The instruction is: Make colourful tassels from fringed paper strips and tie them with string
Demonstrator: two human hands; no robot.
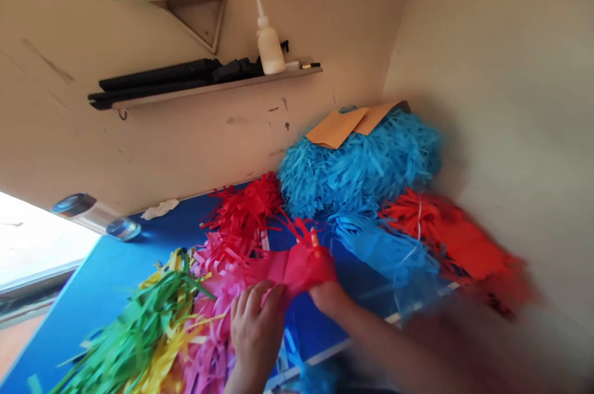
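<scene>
A red and pink piece of fringed tissue paper point(299, 267) is stretched between my two hands above the blue tabletop. My left hand point(257, 320) has its fingers curled over the paper's near left edge. The paper covers most of my right hand point(328, 295); a fingertip shows above it, and the hand appears to grip the sheet. Pink fringe point(218, 282) lies just left of my left hand. Beyond it is a heap of red fringe point(245, 202). Blue fringed paper point(380, 245) rests to the right of my right hand.
Green fringe point(125, 326) and yellow fringe point(162, 360) lie at left. A large blue fringed object point(362, 162) with orange paper point(336, 128) on top stands against the wall. Orange-red fringe point(464, 239) is at right. A clear bottle point(97, 218) lies at left; a shelf point(223, 88) holds a glue bottle point(270, 47).
</scene>
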